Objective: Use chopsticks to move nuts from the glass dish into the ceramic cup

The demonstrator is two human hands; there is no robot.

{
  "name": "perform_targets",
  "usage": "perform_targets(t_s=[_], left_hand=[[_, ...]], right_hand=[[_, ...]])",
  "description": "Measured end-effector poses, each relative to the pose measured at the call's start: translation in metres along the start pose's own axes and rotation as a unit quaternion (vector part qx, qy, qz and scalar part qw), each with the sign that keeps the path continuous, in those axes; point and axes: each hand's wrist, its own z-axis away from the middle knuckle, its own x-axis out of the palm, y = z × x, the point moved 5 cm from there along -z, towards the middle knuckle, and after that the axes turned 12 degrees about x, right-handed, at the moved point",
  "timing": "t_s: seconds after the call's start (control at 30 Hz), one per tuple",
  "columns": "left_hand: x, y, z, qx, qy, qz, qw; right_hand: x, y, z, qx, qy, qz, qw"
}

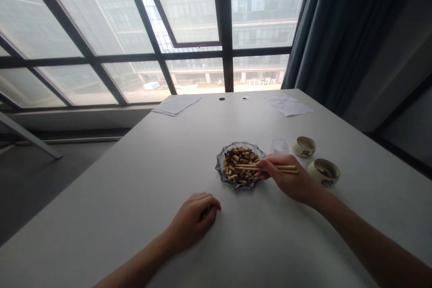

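Note:
My right hand (285, 175) grips a pair of wooden chopsticks (288, 167), their tips over the contents of a scalloped glass dish (220, 174). The dish is heaped with a mix of pale, nut-like pieces and dark brown, thin pieces (239, 162); their exact kind is too small to tell. I cannot see anything between the chopstick tips. My left hand (197, 216) rests on the table just in front of the dish, fingers curled in, with nothing visible in it.
Beside my right hand stand two cream ceramic cups with dark characters: a farther cup (305, 153) and a nearer cup (326, 182) holding something dark. A small clear plastic container (280, 146) sits behind the hand. Paper sheets lie at the far left (176, 105) and far right (289, 105) of the white table (151, 166).

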Motion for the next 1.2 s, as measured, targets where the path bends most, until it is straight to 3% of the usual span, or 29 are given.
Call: perform_targets(t_s=[0.23,0.53,0.7,0.8,0.93,1.1,1.2], left_hand=[[0.000,0.000,0.001,0.001,0.001,0.004,1.000],[0.000,-0.002,-0.001,0.002,-0.001,0.004,1.000],[-0.001,0.000,-0.002,0.001,0.001,0.001,1.000],[-0.001,0.000,-0.001,-0.001,0.000,-0.001,1.000],[0.000,-0.001,-0.001,-0.005,0.002,-0.003,1.000],[0.000,-0.002,0.000,-0.005,-0.004,-0.006,1.000],[-0.001,-0.003,-0.001,-0.006,-0.007,-0.013,1.000]], right_hand=[[0.001,-0.007,0.000,-0.034,-0.018,0.028,0.999],[0.004,0.014,-0.004,0.024,0.014,-0.100,0.995],[-0.009,0.000,0.001,0.032,0.045,-0.123,0.991],[-0.031,-0.016,0.014,0.033,0.083,-0.145,0.985],[-0.080,-0.020,0.049,0.044,0.181,-0.143,0.972],[-0.147,0.014,0.118,0.063,0.356,-0.178,0.915],[-0.166,0.043,0.152,0.109,0.409,-0.191,0.886]])
